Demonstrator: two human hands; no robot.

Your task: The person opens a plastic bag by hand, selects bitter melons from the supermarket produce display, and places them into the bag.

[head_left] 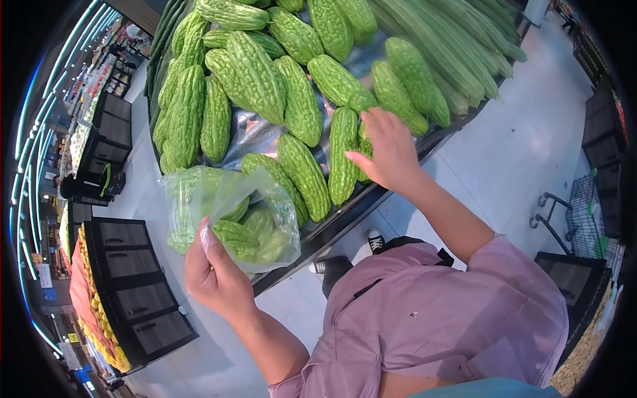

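Note:
My left hand (219,272) pinches the rim of a clear plastic bag (282,205), thumb uppermost. Inside the bag are green bitter melons (233,242), partly blurred by the film. My right hand (388,149) is at the front edge of the display, thumb and fingers apart. It lies over a bitter melon (364,154) that it mostly covers; whether the fingers touch it I cannot tell. Just left of the thumb is another long bitter melon (342,159). More bitter melons (302,169) lie around, several piled up toward the back.
Long ridged green gourds (438,40) fill the display's right side. The dark display edge (338,222) runs between my body and the produce. A shopping cart (584,215) stands on the floor at right. Dark drawer cabinets (136,278) with yellow produce stand at left.

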